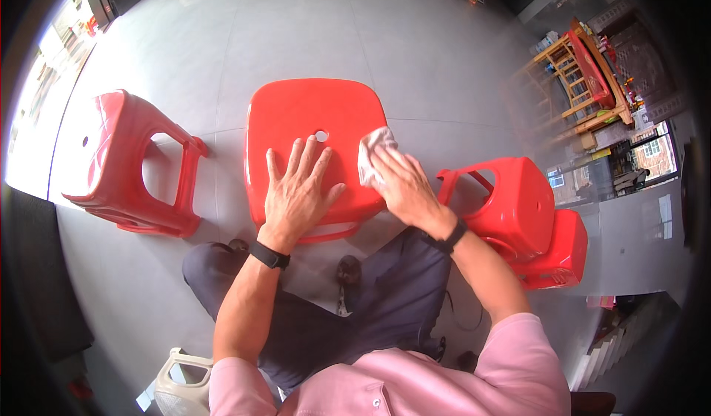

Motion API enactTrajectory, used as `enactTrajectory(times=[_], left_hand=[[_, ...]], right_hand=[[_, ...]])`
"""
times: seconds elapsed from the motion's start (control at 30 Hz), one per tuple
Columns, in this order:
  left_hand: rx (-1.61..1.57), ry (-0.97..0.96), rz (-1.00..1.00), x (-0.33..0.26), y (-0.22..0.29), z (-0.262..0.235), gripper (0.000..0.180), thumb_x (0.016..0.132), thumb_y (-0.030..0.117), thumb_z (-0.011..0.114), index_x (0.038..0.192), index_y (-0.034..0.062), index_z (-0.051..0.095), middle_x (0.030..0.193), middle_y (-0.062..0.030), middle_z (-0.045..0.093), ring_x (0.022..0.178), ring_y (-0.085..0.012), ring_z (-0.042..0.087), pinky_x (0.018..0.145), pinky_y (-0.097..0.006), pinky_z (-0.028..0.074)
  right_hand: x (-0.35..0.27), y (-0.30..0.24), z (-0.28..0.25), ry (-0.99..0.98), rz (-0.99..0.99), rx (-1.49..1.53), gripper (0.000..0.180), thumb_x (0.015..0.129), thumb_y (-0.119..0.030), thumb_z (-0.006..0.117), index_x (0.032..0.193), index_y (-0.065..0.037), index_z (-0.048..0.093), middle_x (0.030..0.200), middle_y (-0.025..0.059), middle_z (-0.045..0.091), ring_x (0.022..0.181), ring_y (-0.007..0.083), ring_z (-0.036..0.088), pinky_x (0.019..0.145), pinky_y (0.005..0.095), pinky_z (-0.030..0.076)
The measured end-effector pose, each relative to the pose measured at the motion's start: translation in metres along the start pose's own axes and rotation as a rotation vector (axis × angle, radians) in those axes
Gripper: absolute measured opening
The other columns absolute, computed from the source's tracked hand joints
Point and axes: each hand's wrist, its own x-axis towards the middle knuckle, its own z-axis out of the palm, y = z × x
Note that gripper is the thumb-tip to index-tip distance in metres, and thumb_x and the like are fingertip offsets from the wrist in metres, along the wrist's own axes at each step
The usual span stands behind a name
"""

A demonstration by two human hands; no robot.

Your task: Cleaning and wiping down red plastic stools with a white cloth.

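A red plastic stool (315, 108) stands upright right in front of me, with a small round hole in its seat. My left hand (295, 194) lies flat on the seat, fingers spread, just below the hole. At the seat's right edge my right hand (406, 186) presses a crumpled pale cloth (370, 149) against the stool, its fingers over the cloth. Part of the cloth is hidden under the palm. Both wrists carry a dark band.
Another red stool (118, 157) stands to the left. Two more, a nearer red stool (518, 208) and a red stool behind it (566, 253), are at the right. A beige stool (185, 383) is at the lower left. Wooden furniture (581, 82) stands far right on the grey floor (296, 31).
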Motion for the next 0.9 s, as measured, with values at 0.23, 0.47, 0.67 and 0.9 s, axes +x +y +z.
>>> enactTrajectory(times=[0.23,0.47,0.67,0.9], left_hand=[[0.008,-0.017,-0.01,0.002,-0.001,0.0,0.07,0.1,0.056,0.066,0.158,0.0178,0.054,0.172,-0.0096,0.041,0.159,-0.0308,0.037,0.127,-0.068,0.02],[-0.003,0.003,-0.024,-0.003,-0.003,0.001,0.07,0.1,0.057,0.066,0.157,0.0178,0.056,0.171,-0.0097,0.041,0.159,-0.0292,0.036,0.128,-0.068,0.02],[0.006,0.018,0.004,-0.002,-0.002,0.004,0.07,0.1,0.057,0.065,0.157,0.0181,0.055,0.171,-0.0093,0.042,0.159,-0.0301,0.037,0.127,-0.069,0.022],[-0.012,0.016,0.008,0.01,0.01,0.005,0.068,0.101,0.058,0.064,0.156,0.0191,0.056,0.17,-0.0089,0.044,0.158,-0.0293,0.039,0.127,-0.069,0.022]], right_hand=[[0.113,0.057,0.013,0.03,0.122,0.102,0.031,0.106,-0.024,0.058,0.125,0.0,0.064,0.135,0.0185,0.063,0.123,0.035,0.062,0.102,0.0502,0.051],[0.094,0.05,0.018,-0.066,-0.092,-0.068,0.028,0.107,-0.019,0.054,0.124,0.002,0.064,0.127,0.0194,0.067,0.117,0.0394,0.062,0.103,0.05,0.052],[0.122,0.08,0.026,0.104,0.011,0.093,0.026,0.109,-0.015,0.051,0.127,0.0,0.062,0.134,0.0192,0.066,0.118,0.0432,0.062,0.101,0.0528,0.052],[0.1,0.12,0.058,0.11,0.025,0.139,0.043,0.11,-0.02,0.049,0.151,-0.004,0.053,0.156,0.0229,0.051,0.129,0.0506,0.06,0.107,0.0541,0.054]])
